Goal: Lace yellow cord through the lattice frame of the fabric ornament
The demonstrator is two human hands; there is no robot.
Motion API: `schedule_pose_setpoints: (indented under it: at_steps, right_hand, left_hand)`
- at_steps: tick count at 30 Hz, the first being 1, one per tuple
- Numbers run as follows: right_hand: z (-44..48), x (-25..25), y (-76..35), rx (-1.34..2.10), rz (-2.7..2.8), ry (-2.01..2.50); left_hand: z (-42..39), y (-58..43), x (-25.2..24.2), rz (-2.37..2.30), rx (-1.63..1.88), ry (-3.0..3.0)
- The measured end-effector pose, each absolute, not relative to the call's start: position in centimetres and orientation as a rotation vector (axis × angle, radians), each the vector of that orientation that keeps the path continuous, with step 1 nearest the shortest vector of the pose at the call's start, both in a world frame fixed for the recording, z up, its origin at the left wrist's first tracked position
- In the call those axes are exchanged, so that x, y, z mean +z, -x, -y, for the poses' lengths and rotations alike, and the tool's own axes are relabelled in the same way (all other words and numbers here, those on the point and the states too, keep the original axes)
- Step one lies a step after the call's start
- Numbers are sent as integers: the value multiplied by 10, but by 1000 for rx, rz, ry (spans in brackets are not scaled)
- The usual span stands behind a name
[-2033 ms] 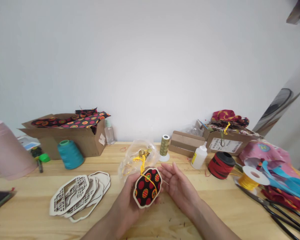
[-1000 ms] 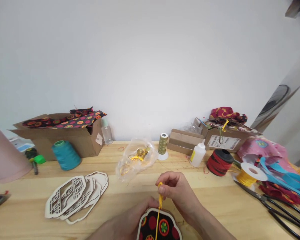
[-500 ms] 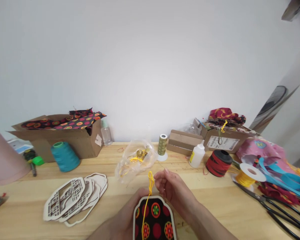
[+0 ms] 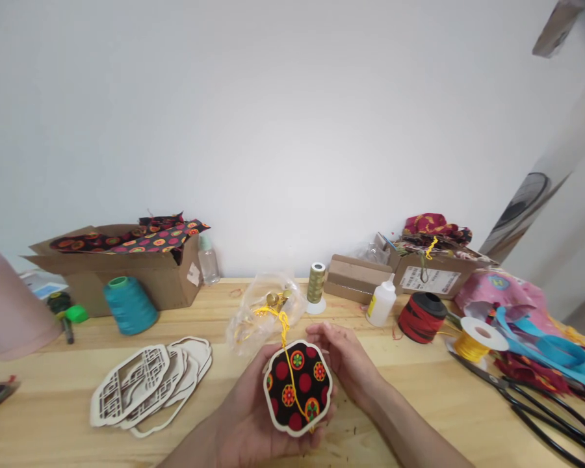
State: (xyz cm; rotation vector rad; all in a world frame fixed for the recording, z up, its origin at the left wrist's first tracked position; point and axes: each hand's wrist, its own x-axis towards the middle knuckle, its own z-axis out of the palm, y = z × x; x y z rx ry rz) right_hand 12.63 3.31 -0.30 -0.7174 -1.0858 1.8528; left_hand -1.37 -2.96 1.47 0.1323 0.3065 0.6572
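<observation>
A scalloped fabric piece (image 4: 285, 374), black with red dots and flowers inside a pale wooden frame, lies in my left hand (image 4: 246, 419), whose fingers wrap beneath it. A yellow cord (image 4: 283, 325) rises in a knotted loop from its top edge, and a strand runs down across the fabric. My right hand (image 4: 348, 361) is at the right side of the piece, fingers loosely curled and apart, some of them partly hidden behind its edge. Just beyond the cord is a clear plastic bag (image 4: 244, 325) with small bells and yellow cord inside.
Wooden lattice frames (image 4: 131, 390) lie stacked at left, near a teal thread cone (image 4: 129, 305) and a cardboard box (image 4: 175, 286). A gold spool (image 4: 316, 285), glue bottle (image 4: 381, 302), red ribbon roll (image 4: 422, 317), yellow spool (image 4: 475, 339) and black scissors (image 4: 541, 416) stand or lie rightward.
The framed piece has come up and tilted, so its whole face shows. My left hand has risen with it, palm more visible. My right hand remains beside the piece.
</observation>
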Motion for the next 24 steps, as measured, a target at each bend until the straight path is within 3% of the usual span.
schedule_pose_setpoints:
  at_steps: [20,24]
  right_hand:
    - [-32,-4,-126,1487,1416,924]
    - [-33,0,-128,1569,1371,919]
  left_hand:
    - [23,27,6,-762,1165,-606]
    - [19,29,6,-835,1230,-674]
